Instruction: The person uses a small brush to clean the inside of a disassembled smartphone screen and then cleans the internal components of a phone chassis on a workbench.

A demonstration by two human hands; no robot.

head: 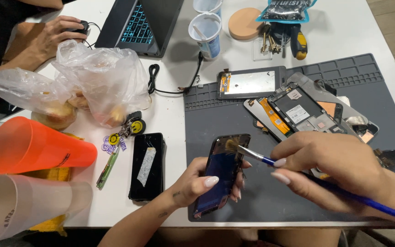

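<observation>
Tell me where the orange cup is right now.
In the head view the orange cup lies on its side at the table's left edge, just above a clear cup and below a plastic bag, well left of the left hand.

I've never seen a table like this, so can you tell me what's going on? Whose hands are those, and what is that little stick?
The picture comes from a camera worn on a person's head, looking down at their own hands. The left hand holds a dark phone. The right hand holds a blue paintbrush, its bristles touching the phone's top. Under them lies a grey work mat with opened phone parts. Nearby are an orange cup and a laptop. Another person's hand is at the top left.
</observation>
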